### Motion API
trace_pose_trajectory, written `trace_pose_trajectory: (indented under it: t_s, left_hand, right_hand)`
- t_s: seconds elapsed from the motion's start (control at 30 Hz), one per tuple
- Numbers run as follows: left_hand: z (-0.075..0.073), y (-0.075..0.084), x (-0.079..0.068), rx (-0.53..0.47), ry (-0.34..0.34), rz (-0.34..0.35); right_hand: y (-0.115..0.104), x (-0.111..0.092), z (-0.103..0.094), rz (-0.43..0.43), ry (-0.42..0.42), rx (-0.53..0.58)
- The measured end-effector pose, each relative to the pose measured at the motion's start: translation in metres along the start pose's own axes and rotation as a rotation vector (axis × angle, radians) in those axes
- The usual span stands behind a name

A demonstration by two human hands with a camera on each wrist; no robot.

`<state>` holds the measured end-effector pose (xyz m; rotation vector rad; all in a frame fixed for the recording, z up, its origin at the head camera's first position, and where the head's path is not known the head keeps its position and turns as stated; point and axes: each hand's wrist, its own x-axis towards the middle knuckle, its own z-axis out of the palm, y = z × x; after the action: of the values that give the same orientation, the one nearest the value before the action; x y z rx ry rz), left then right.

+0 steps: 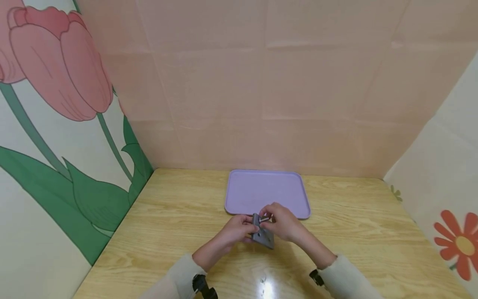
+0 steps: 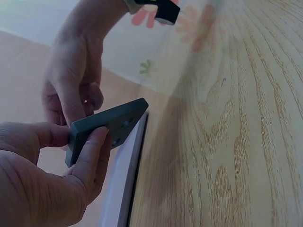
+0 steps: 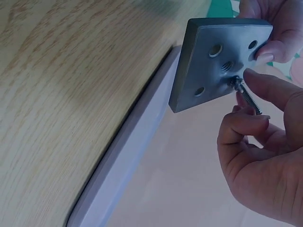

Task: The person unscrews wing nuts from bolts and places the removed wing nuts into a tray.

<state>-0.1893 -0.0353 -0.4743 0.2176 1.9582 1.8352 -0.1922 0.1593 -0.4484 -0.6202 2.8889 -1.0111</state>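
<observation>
Right hand (image 3: 271,172), screw (image 3: 251,100) indistinct at plate (image 3: 204,70)

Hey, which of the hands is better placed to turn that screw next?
The right, I'd say. The right hand has its fingers around the screw, whose end is at the plate's face. The left hand grips the plate's edge, so it seems better suited to steadying.
</observation>
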Motion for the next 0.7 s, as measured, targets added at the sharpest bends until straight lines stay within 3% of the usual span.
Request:
trace_pose_trajectory:
  t_s: [0.3,0.4,0.53,0.7]
  left_hand:
    - [-0.0005,0.002,0.0,0.016,0.017,-0.024]
    - [0.0,0.0018,0.0005,0.017,0.02,-0.03]
    - [-0.0003,0.0015,0.001,0.016,0.017,-0.033]
    - [-0.0002,0.0021,0.0009,0.023,0.007,-0.037]
  right_hand:
    - [-0.0005,0.001,0.0042,-0.008,0.084,0.031]
    - [-0.0005,0.0027,0.0037,0.072,0.092,0.026]
    - [-0.0027,0.0027,0.0034,0.209,0.026,0.01]
    - [-0.004,0.0005,0.0059,0.3,-0.037,-0.001]
